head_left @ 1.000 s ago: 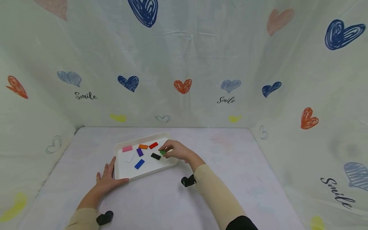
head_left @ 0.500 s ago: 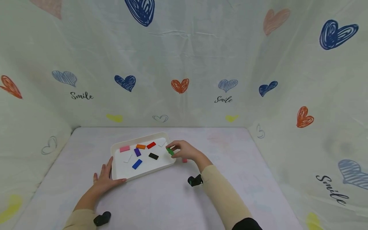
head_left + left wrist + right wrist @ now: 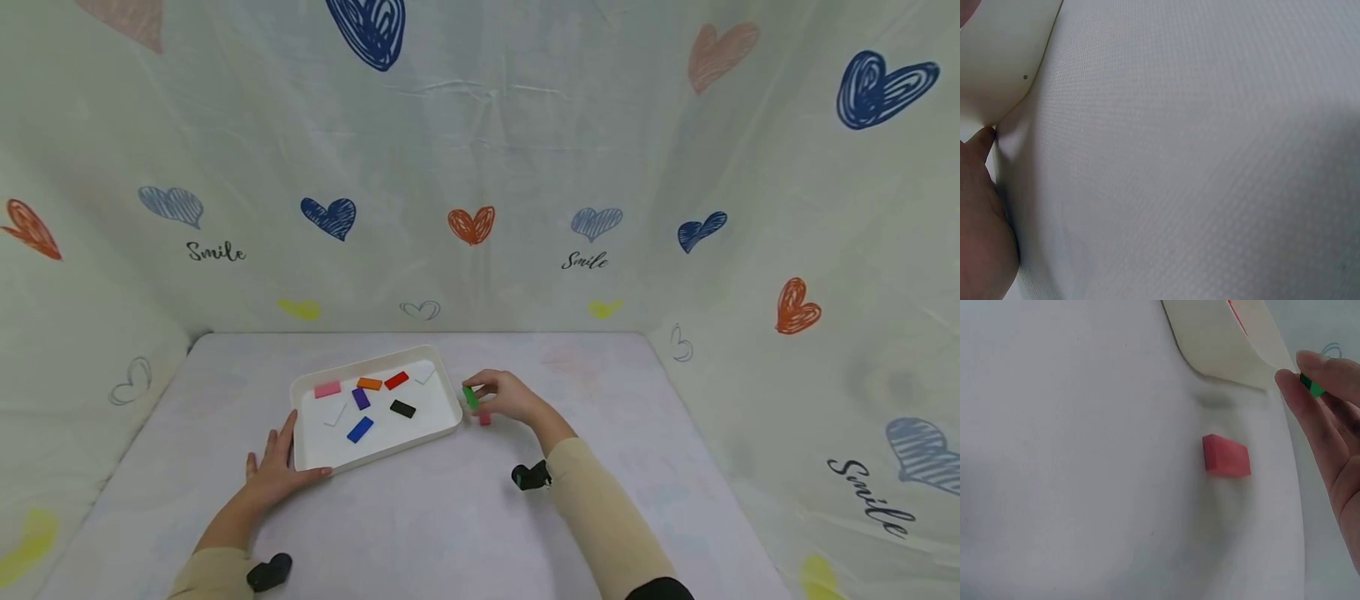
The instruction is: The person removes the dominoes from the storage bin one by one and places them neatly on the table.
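My right hand [image 3: 512, 395] pinches a green block [image 3: 470, 397] between thumb and fingers, just past the right end of a white tray [image 3: 397, 450]. In the right wrist view the green block [image 3: 1313, 385] shows between the fingertips. On the table below that hand lies a reddish-pink block [image 3: 1227, 456], partly covered by the hand in the head view. At the tray's near left corner my left hand [image 3: 273, 477] spreads its fingers and thumb against the outer edge. The left wrist view catches only part of this hand [image 3: 982, 219] beside the tray wall [image 3: 1004, 53].
Inside the tray lie several blocks: pink [image 3: 327, 389], orange [image 3: 369, 384], red [image 3: 397, 380], purple [image 3: 361, 398], black [image 3: 402, 409], blue [image 3: 360, 430] and white [image 3: 335, 414]. The pale tabletop [image 3: 420, 533] meets a heart-printed curtain at its back edge.
My right hand has carried the green block rightward from inside the tray to beyond its right rim. The reddish-pink block has come more into view. My left hand keeps its place at the tray.
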Demonstrator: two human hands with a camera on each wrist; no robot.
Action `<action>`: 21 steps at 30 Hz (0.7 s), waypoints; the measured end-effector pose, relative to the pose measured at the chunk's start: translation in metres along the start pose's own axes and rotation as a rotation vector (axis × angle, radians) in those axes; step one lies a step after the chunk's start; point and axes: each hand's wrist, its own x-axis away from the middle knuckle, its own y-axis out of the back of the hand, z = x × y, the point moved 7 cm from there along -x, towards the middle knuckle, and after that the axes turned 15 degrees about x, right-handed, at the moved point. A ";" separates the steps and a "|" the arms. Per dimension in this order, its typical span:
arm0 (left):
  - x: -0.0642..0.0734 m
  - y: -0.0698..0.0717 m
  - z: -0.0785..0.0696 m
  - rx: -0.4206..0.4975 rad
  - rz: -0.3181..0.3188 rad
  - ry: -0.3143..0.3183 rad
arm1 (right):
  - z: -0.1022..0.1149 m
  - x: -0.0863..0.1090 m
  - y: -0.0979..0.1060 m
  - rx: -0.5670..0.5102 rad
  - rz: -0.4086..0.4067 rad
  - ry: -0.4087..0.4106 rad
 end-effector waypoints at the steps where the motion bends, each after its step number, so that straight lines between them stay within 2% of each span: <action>1: -0.001 0.000 0.000 -0.001 0.000 0.000 | -0.004 0.001 0.001 0.000 -0.006 -0.008; 10: 0.000 0.000 -0.001 0.000 0.002 0.006 | -0.036 0.007 0.005 0.021 -0.051 -0.113; 18: 0.000 0.000 0.001 0.007 0.001 0.000 | -0.061 0.012 0.003 0.081 -0.112 -0.128; 21: -0.001 0.000 0.001 0.009 0.002 -0.008 | -0.069 0.013 0.002 0.073 -0.122 -0.131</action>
